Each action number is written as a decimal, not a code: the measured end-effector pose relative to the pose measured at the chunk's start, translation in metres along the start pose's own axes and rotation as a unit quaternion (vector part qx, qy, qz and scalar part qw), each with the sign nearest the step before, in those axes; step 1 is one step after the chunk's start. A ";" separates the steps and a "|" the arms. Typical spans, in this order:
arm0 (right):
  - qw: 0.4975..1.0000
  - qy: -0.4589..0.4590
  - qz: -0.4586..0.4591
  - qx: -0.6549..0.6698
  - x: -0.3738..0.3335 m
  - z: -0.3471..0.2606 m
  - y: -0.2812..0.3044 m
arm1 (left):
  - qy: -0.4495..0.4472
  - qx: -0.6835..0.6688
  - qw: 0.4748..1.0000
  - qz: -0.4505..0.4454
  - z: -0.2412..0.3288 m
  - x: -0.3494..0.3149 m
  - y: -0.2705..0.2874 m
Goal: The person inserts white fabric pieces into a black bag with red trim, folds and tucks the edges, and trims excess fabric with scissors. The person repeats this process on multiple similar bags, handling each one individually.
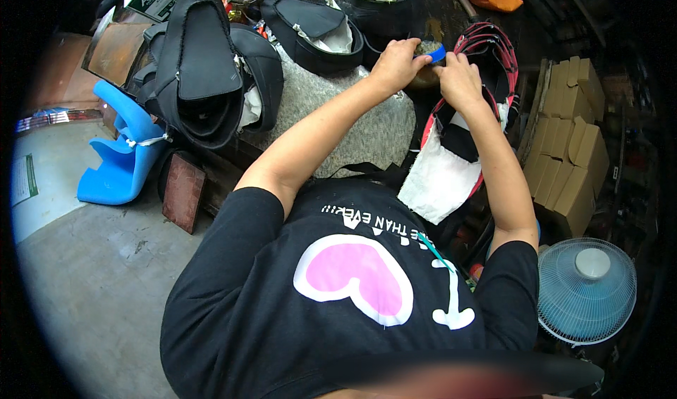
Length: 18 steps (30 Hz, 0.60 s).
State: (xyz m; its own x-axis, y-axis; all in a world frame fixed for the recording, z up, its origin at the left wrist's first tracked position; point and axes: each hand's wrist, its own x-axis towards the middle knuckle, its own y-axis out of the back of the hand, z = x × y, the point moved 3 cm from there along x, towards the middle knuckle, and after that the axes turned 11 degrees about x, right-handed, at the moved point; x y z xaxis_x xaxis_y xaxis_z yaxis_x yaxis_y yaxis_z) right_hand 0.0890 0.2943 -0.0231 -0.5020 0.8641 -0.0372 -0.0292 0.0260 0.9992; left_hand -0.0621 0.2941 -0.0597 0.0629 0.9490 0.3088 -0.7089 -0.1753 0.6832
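Observation:
Beyond the grey mottled slab (338, 127), my hands meet over a small thing with a bright blue band or rim (438, 53); its exact kind is unclear. My left hand (396, 66) curls its fingers around the thing's left side. At its right, my right hand (460, 81) pinches close to the blue part, fingers closed. Just right of that hand lies a bundle of red and black cord-like strips (490, 35). A white cloth piece (441, 177) with red edging hangs below, between my forearms.
Black padded bag-like pieces (204, 53) stand at the left, with another black piece (310, 32) in the middle. A blue foam-like shape (123, 148) and a reddish-brown block (185, 191) sit further left. Cardboard boxes (571, 166) and a fan (587, 289) are at the right.

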 end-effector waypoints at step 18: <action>0.992 -0.007 0.008 0.123 -0.025 -0.015 0.047 | -0.114 0.217 0.940 0.237 0.010 0.009 0.059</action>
State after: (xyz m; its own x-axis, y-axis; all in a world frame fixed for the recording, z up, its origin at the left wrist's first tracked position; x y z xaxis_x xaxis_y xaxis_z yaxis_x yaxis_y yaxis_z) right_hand 0.0870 0.2664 0.0246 -0.4879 0.8726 -0.0239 0.1903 0.1330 0.9727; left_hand -0.0958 0.2896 -0.0101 -0.0041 0.6660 0.7459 -0.3446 -0.7012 0.6242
